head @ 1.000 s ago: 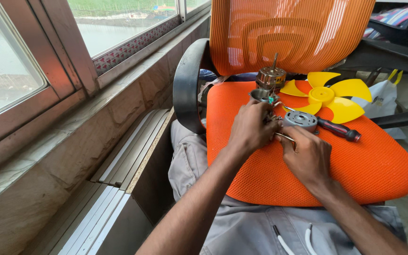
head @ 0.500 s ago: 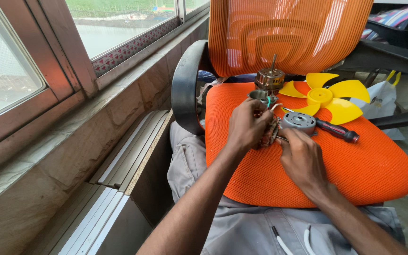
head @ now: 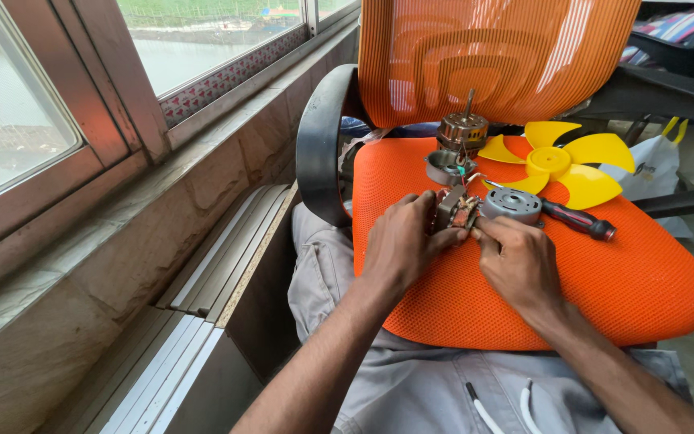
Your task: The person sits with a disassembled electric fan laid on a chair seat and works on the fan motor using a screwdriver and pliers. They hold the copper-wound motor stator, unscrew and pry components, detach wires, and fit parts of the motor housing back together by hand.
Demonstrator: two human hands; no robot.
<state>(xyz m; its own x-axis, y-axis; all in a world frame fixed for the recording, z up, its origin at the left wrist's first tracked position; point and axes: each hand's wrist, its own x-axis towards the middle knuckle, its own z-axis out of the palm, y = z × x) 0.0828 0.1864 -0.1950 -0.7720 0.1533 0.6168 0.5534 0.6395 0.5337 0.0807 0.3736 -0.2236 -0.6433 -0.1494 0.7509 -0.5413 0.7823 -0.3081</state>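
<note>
Fingers of the left hand point(head: 402, 245) and right hand point(head: 518, 261) pinch a small motor stator point(head: 455, 210) between them on the orange chair seat point(head: 604, 281), a round grey motor cap point(head: 512, 204) lying at two o'clock of it.

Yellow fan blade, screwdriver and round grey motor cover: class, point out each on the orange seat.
Yellow fan blade point(head: 550, 161), head view, on its hub.
Screwdriver point(head: 578, 220), head view, on its dark handle.
Round grey motor cover point(head: 511, 204), head view, on its top face.

Both forearms were left bare, without sleeves; grey trousers point(head: 411, 386) with white drawstrings point(head: 479, 410) were worn.
</note>
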